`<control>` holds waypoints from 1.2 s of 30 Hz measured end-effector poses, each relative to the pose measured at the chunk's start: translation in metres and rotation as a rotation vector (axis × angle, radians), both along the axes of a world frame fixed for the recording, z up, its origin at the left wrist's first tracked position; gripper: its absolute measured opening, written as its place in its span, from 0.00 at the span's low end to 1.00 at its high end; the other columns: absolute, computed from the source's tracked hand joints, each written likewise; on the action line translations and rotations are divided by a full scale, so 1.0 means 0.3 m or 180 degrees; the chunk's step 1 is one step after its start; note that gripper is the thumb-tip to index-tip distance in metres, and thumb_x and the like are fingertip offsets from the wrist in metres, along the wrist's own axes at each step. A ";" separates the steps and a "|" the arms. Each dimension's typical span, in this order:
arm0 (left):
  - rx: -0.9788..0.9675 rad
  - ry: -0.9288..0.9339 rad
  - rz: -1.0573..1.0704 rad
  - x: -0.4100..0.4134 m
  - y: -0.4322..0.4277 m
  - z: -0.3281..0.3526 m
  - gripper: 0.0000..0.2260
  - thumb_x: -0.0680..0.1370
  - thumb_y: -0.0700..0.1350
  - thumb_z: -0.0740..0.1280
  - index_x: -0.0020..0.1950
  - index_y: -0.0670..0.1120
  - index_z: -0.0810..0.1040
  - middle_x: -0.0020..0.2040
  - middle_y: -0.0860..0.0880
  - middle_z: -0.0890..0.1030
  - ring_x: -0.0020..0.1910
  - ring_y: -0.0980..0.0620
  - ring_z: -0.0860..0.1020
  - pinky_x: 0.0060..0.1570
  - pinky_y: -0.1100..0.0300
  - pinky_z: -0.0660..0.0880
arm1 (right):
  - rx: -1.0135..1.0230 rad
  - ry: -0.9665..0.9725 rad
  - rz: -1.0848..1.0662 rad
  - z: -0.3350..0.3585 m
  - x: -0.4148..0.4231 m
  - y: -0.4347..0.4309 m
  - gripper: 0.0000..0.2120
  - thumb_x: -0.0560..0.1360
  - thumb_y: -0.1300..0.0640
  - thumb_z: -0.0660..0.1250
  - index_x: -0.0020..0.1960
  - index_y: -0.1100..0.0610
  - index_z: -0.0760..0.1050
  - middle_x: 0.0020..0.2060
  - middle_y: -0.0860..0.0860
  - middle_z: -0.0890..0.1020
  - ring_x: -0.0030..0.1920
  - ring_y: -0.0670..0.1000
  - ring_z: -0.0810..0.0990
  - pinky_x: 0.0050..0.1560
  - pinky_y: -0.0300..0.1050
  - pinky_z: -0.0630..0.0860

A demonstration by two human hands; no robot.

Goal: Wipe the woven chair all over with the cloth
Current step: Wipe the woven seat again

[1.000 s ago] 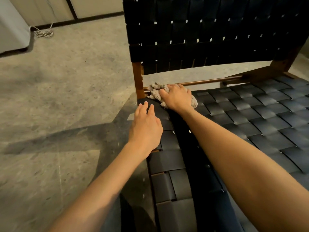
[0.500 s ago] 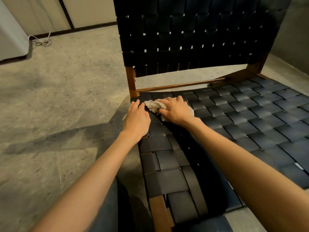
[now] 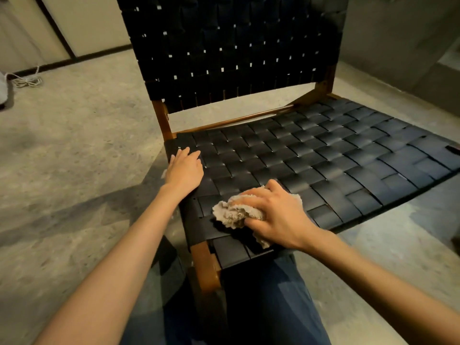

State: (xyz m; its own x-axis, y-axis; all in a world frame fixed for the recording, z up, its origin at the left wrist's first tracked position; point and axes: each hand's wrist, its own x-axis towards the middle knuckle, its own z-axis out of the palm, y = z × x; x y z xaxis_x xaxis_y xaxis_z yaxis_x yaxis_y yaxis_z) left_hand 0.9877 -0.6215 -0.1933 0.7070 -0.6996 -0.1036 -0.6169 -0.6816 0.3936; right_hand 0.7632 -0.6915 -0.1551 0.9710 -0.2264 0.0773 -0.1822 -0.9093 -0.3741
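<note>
Head view: the left hand [image 3: 184,170] lies flat on the chair [image 3: 323,155] seat at its 10 o'clock edge, arm outstretched, fingers straight and pointing to 12. The right hand [image 3: 278,215] clutches the crumpled cloth [image 3: 234,212] and presses it on the seat near its 7 o'clock corner, fingers aimed toward 9.

Seemingly a room in a home: speckled stone floor [image 3: 74,145], pale wall [image 3: 94,21] with dark skirting [image 3: 99,53] far left, coiled white cord [image 3: 25,80], woven chair [image 3: 323,150].
</note>
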 end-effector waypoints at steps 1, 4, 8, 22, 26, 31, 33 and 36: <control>-0.0006 -0.0014 -0.0029 -0.009 -0.007 0.004 0.19 0.83 0.44 0.52 0.75 0.46 0.62 0.77 0.43 0.58 0.76 0.46 0.52 0.74 0.51 0.47 | 0.0019 -0.0069 0.0063 0.013 -0.035 0.015 0.18 0.72 0.48 0.66 0.62 0.44 0.77 0.58 0.43 0.79 0.45 0.41 0.61 0.43 0.30 0.58; -0.0008 -0.0051 -0.0137 -0.038 -0.042 0.018 0.20 0.83 0.46 0.54 0.76 0.47 0.61 0.77 0.44 0.57 0.76 0.46 0.52 0.74 0.50 0.48 | -0.0050 -0.0121 -0.0071 0.022 -0.111 -0.005 0.17 0.69 0.48 0.68 0.58 0.44 0.79 0.56 0.42 0.81 0.46 0.47 0.70 0.40 0.34 0.63; 0.0128 -0.0072 -0.0334 -0.053 -0.083 0.017 0.21 0.83 0.47 0.54 0.76 0.47 0.59 0.77 0.44 0.56 0.76 0.45 0.52 0.74 0.48 0.50 | -0.0308 0.0175 -0.0679 -0.013 -0.120 -0.117 0.20 0.73 0.44 0.67 0.65 0.39 0.73 0.63 0.38 0.74 0.56 0.49 0.66 0.52 0.47 0.67; 0.0639 -0.0415 -0.0189 0.057 -0.138 -0.064 0.22 0.84 0.50 0.48 0.77 0.46 0.55 0.78 0.46 0.55 0.77 0.45 0.51 0.75 0.48 0.48 | -0.0346 0.0144 -0.0893 -0.257 0.392 -0.375 0.18 0.77 0.47 0.64 0.66 0.45 0.70 0.71 0.45 0.66 0.68 0.59 0.60 0.61 0.57 0.62; 0.0593 -0.0623 -0.0109 0.061 -0.155 -0.094 0.22 0.83 0.50 0.48 0.77 0.45 0.55 0.77 0.45 0.55 0.77 0.45 0.51 0.75 0.48 0.48 | -0.0294 0.0100 -0.1081 -0.305 0.593 -0.445 0.18 0.78 0.48 0.62 0.68 0.46 0.69 0.71 0.47 0.66 0.67 0.60 0.61 0.62 0.56 0.61; 0.0600 -0.0717 -0.0149 0.069 -0.161 -0.114 0.23 0.83 0.52 0.47 0.77 0.46 0.53 0.78 0.46 0.54 0.77 0.46 0.50 0.75 0.48 0.47 | -0.0332 0.0029 -0.1086 -0.346 0.770 -0.524 0.19 0.78 0.48 0.61 0.69 0.48 0.68 0.71 0.48 0.68 0.67 0.60 0.62 0.63 0.58 0.61; 0.0606 -0.0737 -0.0163 0.067 -0.161 -0.118 0.23 0.83 0.53 0.46 0.78 0.47 0.53 0.78 0.46 0.53 0.77 0.46 0.50 0.75 0.48 0.47 | -0.0386 0.0036 -0.1149 -0.359 0.804 -0.557 0.19 0.79 0.47 0.61 0.69 0.47 0.68 0.70 0.49 0.70 0.66 0.61 0.64 0.62 0.57 0.62; 0.0646 -0.0727 -0.0130 0.066 -0.162 -0.123 0.23 0.83 0.53 0.45 0.78 0.48 0.53 0.78 0.47 0.53 0.77 0.46 0.49 0.75 0.48 0.47 | -0.0413 0.0035 -0.1356 -0.380 0.826 -0.583 0.17 0.78 0.46 0.61 0.65 0.48 0.70 0.67 0.51 0.72 0.64 0.61 0.66 0.60 0.58 0.63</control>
State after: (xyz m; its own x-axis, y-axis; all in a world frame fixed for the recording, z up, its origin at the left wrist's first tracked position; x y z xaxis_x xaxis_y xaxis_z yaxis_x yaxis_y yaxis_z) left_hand 1.0075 -0.6702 -0.2301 0.6998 -0.7092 -0.0858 -0.7021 -0.7050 0.1000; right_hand 1.0110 -0.8664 -0.2691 0.7941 -0.5955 0.1216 -0.5541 -0.7916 -0.2577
